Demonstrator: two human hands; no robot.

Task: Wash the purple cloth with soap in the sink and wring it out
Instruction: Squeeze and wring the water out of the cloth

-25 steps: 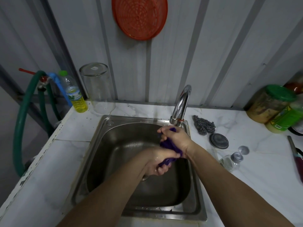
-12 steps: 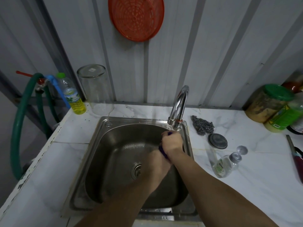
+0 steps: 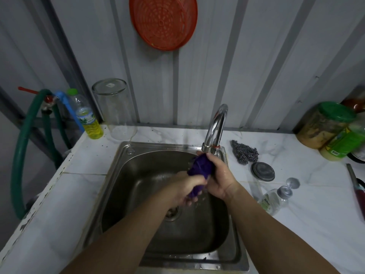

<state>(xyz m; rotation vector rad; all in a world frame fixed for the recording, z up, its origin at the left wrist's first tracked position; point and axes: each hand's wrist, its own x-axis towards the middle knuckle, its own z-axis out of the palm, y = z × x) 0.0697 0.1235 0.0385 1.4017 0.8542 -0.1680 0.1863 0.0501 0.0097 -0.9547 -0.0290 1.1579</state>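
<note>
The purple cloth [image 3: 200, 168] is bunched into a thick roll over the right side of the steel sink [image 3: 126, 161], just below the tap [image 3: 216, 125]. My right hand [image 3: 221, 178] grips its upper end near the tap base. My left hand [image 3: 188, 186] is closed around its lower end, with a bit of purple showing under my fingers. Drops fall from the cloth above the basin. A small clear soap bottle [image 3: 273, 199] with a silver cap lies on the counter to the right of the sink.
A steel scourer [image 3: 245, 153], a round metal lid [image 3: 262, 171] and a loose silver cap [image 3: 293, 183] lie right of the sink. Green-lidded jars [image 3: 325, 125] stand at far right. A yellow-liquid bottle [image 3: 88, 119], a glass jar [image 3: 115, 109] and a green hose [image 3: 21, 143] are at left.
The cloth was nearly hidden between my hands half a second ago; now my hands have turned and drawn apart, and much more of the twisted roll shows.
</note>
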